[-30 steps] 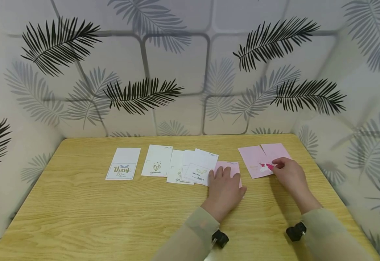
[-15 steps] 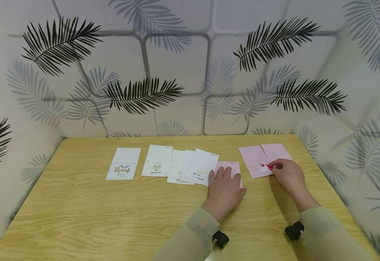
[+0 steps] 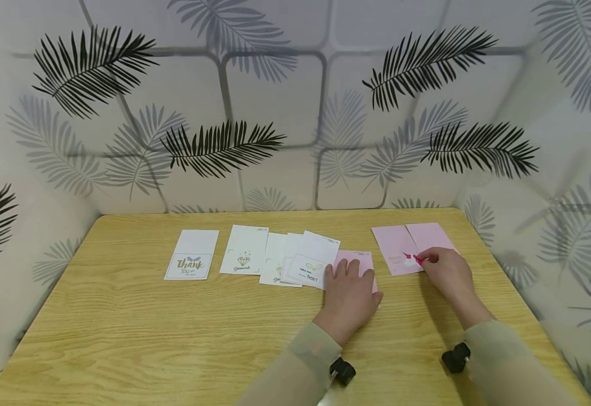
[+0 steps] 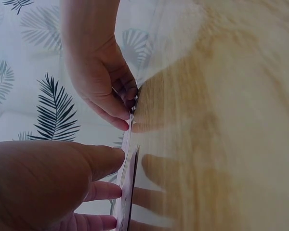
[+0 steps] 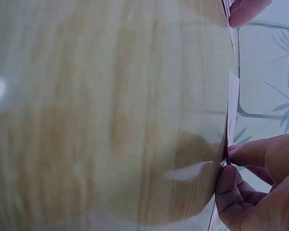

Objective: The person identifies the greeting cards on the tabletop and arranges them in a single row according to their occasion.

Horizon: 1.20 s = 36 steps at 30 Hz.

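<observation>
My left hand (image 3: 347,299) rests with spread fingers on a pink card (image 3: 356,258), covering most of it. To the right, my right hand (image 3: 450,279) pinches the lower right part of a pink unicorn card (image 3: 389,242) between thumb and fingers. Partly behind that hand lies another pink card (image 3: 427,232), its edge right beside the unicorn card. The right wrist view shows the thumb and curled fingers of the right hand (image 5: 260,187) at the edge of the pink card (image 5: 233,101), low over the table.
White cards lie in a row left of my left hand: a "Thank you" card (image 3: 191,254), a diamond card (image 3: 245,249), and overlapping cards ending with a "heart" card (image 3: 316,259). The wooden table (image 3: 148,338) meets a leaf-patterned backdrop (image 3: 275,113) behind.
The right hand has shifted slightly left, and the narrow gap between the two pink cards at the right has closed up a little. The left hand has stayed in place.
</observation>
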### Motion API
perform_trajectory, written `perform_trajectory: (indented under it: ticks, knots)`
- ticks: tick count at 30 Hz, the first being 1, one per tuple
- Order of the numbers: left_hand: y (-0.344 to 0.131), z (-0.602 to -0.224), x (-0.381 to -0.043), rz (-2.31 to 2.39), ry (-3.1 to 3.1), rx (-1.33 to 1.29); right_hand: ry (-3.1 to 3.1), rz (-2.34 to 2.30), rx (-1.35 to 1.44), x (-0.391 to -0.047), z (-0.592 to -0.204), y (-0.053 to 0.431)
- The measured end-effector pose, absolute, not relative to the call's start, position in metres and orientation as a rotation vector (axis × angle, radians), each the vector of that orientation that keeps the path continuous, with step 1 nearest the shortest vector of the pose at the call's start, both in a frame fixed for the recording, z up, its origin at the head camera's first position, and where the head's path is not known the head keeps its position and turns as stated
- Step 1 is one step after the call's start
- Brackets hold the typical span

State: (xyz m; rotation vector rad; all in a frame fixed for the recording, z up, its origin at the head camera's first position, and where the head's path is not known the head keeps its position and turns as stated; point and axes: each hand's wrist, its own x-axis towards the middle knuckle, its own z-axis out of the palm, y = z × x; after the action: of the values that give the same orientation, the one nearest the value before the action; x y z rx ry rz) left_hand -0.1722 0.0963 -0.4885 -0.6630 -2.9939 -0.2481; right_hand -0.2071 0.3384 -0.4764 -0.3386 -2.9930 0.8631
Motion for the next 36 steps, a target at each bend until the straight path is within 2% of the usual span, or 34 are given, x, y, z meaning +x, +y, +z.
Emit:
perform_trajectory:
  ticks: [36]
  knots:
    - [0.0957, -0.4898, -0.1729, -0.224, -2.985, -0.673, -2.981, 0.847, -0.323, -0.2072, -0.4783, 0.3382]
